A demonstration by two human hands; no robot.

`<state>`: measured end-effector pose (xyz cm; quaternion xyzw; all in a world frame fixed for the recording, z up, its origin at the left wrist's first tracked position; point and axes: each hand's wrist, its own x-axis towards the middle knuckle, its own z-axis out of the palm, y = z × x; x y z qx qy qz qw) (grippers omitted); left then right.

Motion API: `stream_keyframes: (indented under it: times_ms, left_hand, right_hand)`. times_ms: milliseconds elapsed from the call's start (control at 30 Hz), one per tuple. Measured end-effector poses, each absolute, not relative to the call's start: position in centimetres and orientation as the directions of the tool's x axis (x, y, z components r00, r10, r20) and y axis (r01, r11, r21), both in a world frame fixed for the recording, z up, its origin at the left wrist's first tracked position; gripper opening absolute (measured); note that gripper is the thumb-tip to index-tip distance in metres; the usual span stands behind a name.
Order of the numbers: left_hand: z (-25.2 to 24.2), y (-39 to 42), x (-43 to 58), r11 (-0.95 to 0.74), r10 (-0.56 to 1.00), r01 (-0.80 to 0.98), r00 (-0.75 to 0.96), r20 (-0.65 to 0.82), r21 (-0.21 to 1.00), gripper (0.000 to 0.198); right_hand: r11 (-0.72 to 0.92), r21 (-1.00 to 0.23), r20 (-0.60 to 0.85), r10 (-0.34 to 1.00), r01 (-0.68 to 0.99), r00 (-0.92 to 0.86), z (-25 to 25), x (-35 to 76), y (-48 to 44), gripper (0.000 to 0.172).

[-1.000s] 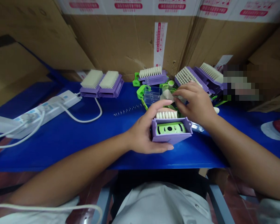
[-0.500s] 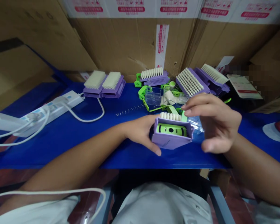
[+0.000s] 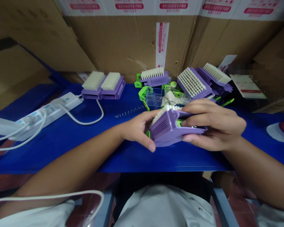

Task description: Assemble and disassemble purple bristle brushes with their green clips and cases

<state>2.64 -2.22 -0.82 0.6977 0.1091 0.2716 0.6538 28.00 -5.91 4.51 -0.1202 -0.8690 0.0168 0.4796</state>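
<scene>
Both hands grip one purple plastic brush, a hollow housing with cream bristles on its far upper side. My left hand clasps its left end, thumb along the near edge. From the right, my right hand holds the other end, with fingertips pressed at the opening and the thumb underneath. A green part shows inside the opening near the right fingertips. Just beyond the hands lie clear plastic pieces, green plastic parts and a white piece.
Two purple brushes stand bristles up at the back left. More brushes lie at the back right. A white power strip with cables is at left, a thin metal spring nearer. Cardboard boxes wall the back. A white-and-red object sits at right.
The brush has turned so its slotted side faces me. My right hand has come in from the right and closed on its right end; before, it was apart with fingers spread.
</scene>
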Motion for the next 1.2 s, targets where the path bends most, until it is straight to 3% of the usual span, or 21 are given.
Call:
stream_keyframes:
  times_ms: [167, 367, 500, 667, 767, 867, 933, 1033, 1200]
  left_hand:
    - [0.0, -2.9, 2.4, 0.077, 0.616, -0.365, 0.749, 0.243, 0.928, 0.092]
    - [0.8, -2.8, 2.7, 0.018, 0.797, -0.464, 0.541, 0.267, 0.886, 0.089]
    - [0.9, -1.8, 2.7, -0.127, 0.871, -0.513, 0.351, 0.343, 0.849, 0.068]
    - [0.8, -1.2, 3.1, -0.230, 0.907, -0.523, 0.191, 0.376, 0.820, 0.058]
    - [0.5, -1.2, 3.4, -0.272, 0.915, -0.507, 0.126, 0.383, 0.818, 0.063]
    - [0.3, -1.4, 3.5, -0.323, 0.904, -0.492, 0.091, 0.417, 0.808, 0.065]
    - [0.2, -1.5, 3.6, -0.360, 0.895, -0.467, 0.071, 0.440, 0.808, 0.064]
    - [0.2, -1.7, 3.6, -0.425, 0.874, -0.437, 0.030, 0.485, 0.793, 0.065]
    - [-0.3, -2.2, 3.3, -0.462, 0.852, -0.410, 0.040, 0.522, 0.786, 0.080]
  right_hand:
    - [0.916, -0.323, 0.897, 0.377, 0.238, -0.232, 4.4, 28.2, -6.0, 0.014]
    - [0.855, -0.456, 0.853, 0.499, 0.246, -0.153, 3.5, 28.4, -5.2, 0.015]
    - [0.749, -0.587, 0.739, 0.651, 0.307, -0.173, 3.2, 27.9, -5.3, 0.013]
    - [0.575, -0.758, 0.537, 0.818, 0.308, -0.206, 2.2, 26.7, -5.8, 0.030]
    - [0.447, -0.869, 0.410, 0.890, 0.212, -0.199, 1.7, 25.8, -6.2, 0.039]
    - [0.267, -0.964, 0.261, 0.936, -0.005, -0.237, 1.9, 25.2, -6.5, 0.047]
    - [0.073, -0.980, 0.124, 0.950, -0.183, -0.287, 2.4, 25.1, -6.7, 0.045]
    - [-0.227, -0.898, -0.068, 0.919, -0.378, -0.389, 2.9, 25.1, -6.8, 0.025]
    - [-0.482, -0.766, -0.271, 0.842, -0.425, -0.467, 2.3, 24.6, -6.5, 0.026]
